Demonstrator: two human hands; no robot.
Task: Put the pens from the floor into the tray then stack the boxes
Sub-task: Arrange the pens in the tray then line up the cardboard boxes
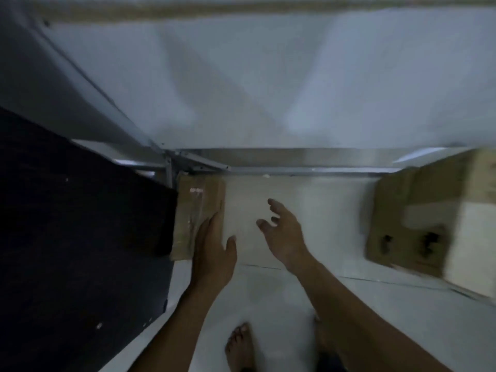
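A small brown cardboard box (197, 210) lies on the white floor, partly under a dark surface at the left. My left hand (212, 248) rests with straight fingers against the box's right edge. My right hand (281, 232) hovers over the bare floor to the right of it, fingers spread and holding nothing. A larger cardboard box (418, 216) with a pale label and dark printed marks sits at the right. The picture is blurred. I see no pens and no tray.
A dark panel (80, 224) fills the left side. A metal frame rail (295, 157) runs across behind the boxes, with a white sloping panel (268, 76) above it. My bare foot (240, 345) stands on the white tiled floor (268, 304).
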